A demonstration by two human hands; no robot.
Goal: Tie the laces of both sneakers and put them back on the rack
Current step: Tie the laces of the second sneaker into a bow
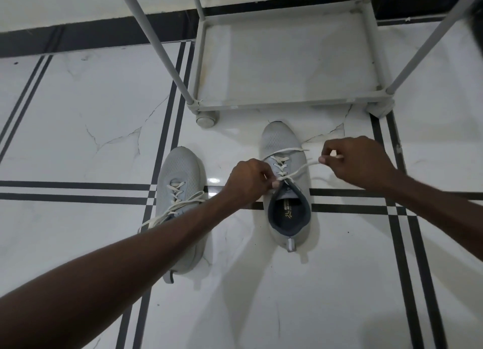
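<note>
Early stage, first knot under way. Your left hand (248, 181) and right hand (358, 160) each pinch one end of the lace (300, 169) on the right-of-centre sneaker (283, 144), pulling the ends apart across its tongue; no bow is formed yet. The second sneaker (180, 171), left of centre, lies with its laces (172, 210) loose and trailing onto the floor. Both are pale grey mesh with white laces. The rack (287, 101), upper centre, awaits both.
</note>
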